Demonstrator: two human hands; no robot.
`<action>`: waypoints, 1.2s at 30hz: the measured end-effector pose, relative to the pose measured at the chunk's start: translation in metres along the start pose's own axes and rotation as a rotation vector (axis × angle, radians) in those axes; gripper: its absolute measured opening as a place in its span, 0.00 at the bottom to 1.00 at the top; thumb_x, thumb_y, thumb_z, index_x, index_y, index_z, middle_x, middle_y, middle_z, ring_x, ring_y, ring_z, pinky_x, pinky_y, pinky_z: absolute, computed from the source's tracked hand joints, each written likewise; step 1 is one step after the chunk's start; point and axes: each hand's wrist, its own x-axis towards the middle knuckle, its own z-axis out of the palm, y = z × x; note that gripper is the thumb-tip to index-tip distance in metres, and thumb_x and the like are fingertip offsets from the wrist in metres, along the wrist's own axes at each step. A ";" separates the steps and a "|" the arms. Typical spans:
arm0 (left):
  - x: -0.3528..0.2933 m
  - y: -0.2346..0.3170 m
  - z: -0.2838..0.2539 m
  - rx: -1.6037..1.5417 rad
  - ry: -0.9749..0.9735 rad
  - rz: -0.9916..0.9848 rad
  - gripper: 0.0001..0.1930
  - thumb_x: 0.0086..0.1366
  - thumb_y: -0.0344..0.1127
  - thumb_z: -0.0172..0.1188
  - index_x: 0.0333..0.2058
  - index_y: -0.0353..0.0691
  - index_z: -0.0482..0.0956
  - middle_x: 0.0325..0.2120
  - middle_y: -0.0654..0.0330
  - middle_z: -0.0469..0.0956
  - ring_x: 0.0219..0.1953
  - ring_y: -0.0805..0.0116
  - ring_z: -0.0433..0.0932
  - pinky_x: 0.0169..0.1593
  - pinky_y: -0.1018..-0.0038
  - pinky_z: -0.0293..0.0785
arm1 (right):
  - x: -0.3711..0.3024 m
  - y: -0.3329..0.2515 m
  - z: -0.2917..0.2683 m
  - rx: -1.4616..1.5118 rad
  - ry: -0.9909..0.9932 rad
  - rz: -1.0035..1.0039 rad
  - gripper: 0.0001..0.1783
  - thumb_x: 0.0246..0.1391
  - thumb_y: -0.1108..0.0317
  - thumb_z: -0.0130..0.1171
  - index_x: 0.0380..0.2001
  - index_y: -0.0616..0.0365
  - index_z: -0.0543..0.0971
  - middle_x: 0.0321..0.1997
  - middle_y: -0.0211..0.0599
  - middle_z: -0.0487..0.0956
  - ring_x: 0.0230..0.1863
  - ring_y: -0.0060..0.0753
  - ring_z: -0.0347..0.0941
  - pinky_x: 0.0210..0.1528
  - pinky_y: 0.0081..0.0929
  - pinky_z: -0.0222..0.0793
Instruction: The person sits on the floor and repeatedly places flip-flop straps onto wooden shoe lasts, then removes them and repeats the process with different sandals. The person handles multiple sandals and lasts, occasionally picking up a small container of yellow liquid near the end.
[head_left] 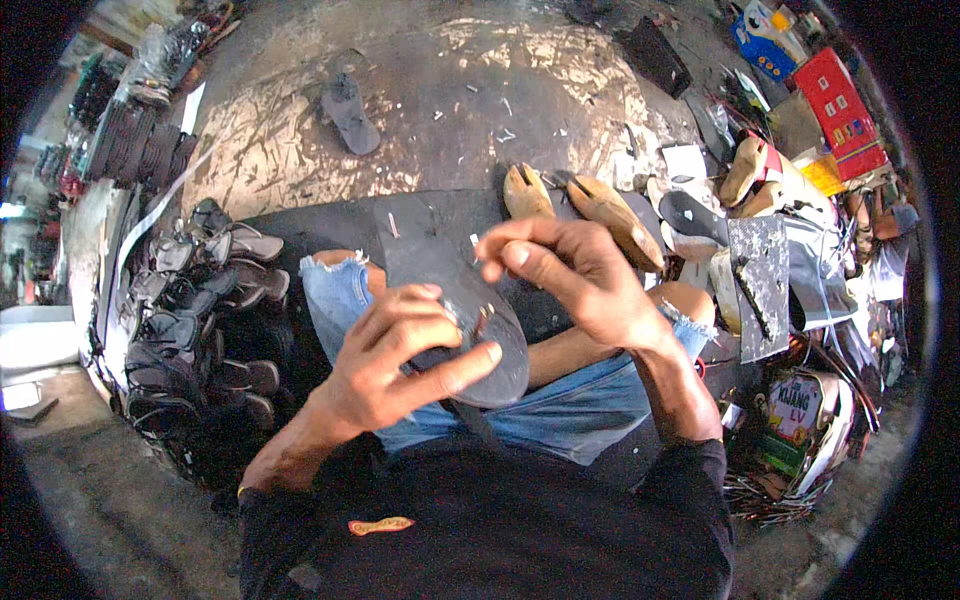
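A dark grey sandal sole [430, 262] lies slanted over my lap, its rounded end toward me. My left hand [385, 365] grips it near that end, thumb stretched over the surface and fingers bent across it. A small pale strip [393, 225] shows at the far end of the sole, and another small light piece [485, 318] beside my left fingers. My right hand [570, 275] is raised just above the sole's right edge, thumb and forefinger pinched together. A tiny white bit [475, 241] is by those fingertips; whether they hold it is unclear.
Wooden shoe lasts [615, 220] lie just past my right hand. A finished-looking sandal [351, 115] rests on the worn board [440, 110] ahead. Stacked dark sandals [200, 320] crowd my left. At right are a perforated grey sheet [757, 290], a red box [838, 105] and a tool-filled container [805, 430].
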 end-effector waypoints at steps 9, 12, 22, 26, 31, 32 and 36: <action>-0.008 0.001 0.008 -0.056 0.103 -0.008 0.16 0.56 0.31 0.72 0.44 0.56 0.92 0.43 0.65 0.76 0.51 0.66 0.78 0.59 0.59 0.83 | -0.007 -0.006 0.011 0.044 -0.179 0.044 0.12 0.63 0.65 0.71 0.41 0.63 0.88 0.39 0.33 0.86 0.42 0.22 0.80 0.46 0.24 0.76; -0.004 0.005 0.004 0.021 0.120 0.044 0.14 0.59 0.34 0.71 0.44 0.56 0.91 0.48 0.66 0.80 0.56 0.65 0.77 0.61 0.59 0.81 | -0.003 0.013 0.010 0.059 -0.184 0.002 0.13 0.63 0.62 0.71 0.41 0.62 0.89 0.37 0.32 0.85 0.41 0.23 0.78 0.44 0.26 0.73; -0.012 -0.001 0.001 -0.005 0.004 0.093 0.16 0.58 0.34 0.71 0.47 0.50 0.89 0.49 0.62 0.84 0.54 0.61 0.84 0.58 0.60 0.84 | -0.011 0.030 0.013 0.031 -0.132 0.131 0.12 0.65 0.63 0.69 0.40 0.63 0.88 0.39 0.31 0.81 0.44 0.22 0.76 0.49 0.23 0.71; -0.008 -0.004 0.001 -0.048 0.025 0.109 0.18 0.55 0.31 0.73 0.46 0.48 0.90 0.47 0.59 0.83 0.52 0.57 0.85 0.52 0.63 0.88 | -0.013 0.013 0.012 -0.002 -0.052 0.073 0.12 0.66 0.63 0.68 0.40 0.63 0.88 0.39 0.31 0.81 0.45 0.24 0.76 0.50 0.27 0.71; -0.009 -0.006 -0.002 0.021 0.023 0.141 0.17 0.54 0.32 0.75 0.45 0.50 0.90 0.47 0.63 0.82 0.50 0.61 0.85 0.48 0.68 0.85 | -0.011 0.017 0.010 -0.082 -0.152 -0.011 0.09 0.59 0.66 0.75 0.39 0.59 0.89 0.37 0.31 0.81 0.42 0.24 0.75 0.47 0.27 0.70; -0.010 -0.006 -0.001 0.011 0.033 0.142 0.17 0.55 0.32 0.75 0.45 0.51 0.90 0.48 0.63 0.82 0.49 0.62 0.85 0.48 0.68 0.84 | -0.012 0.018 0.010 -0.027 -0.152 0.035 0.09 0.59 0.66 0.75 0.38 0.59 0.89 0.37 0.31 0.81 0.42 0.24 0.75 0.47 0.27 0.70; -0.019 -0.002 0.011 0.011 0.085 0.138 0.17 0.57 0.31 0.73 0.47 0.52 0.88 0.49 0.65 0.82 0.48 0.68 0.84 0.47 0.71 0.79 | -0.011 0.021 0.011 0.100 -0.183 0.213 0.07 0.57 0.68 0.75 0.35 0.60 0.88 0.38 0.30 0.79 0.42 0.22 0.74 0.46 0.25 0.68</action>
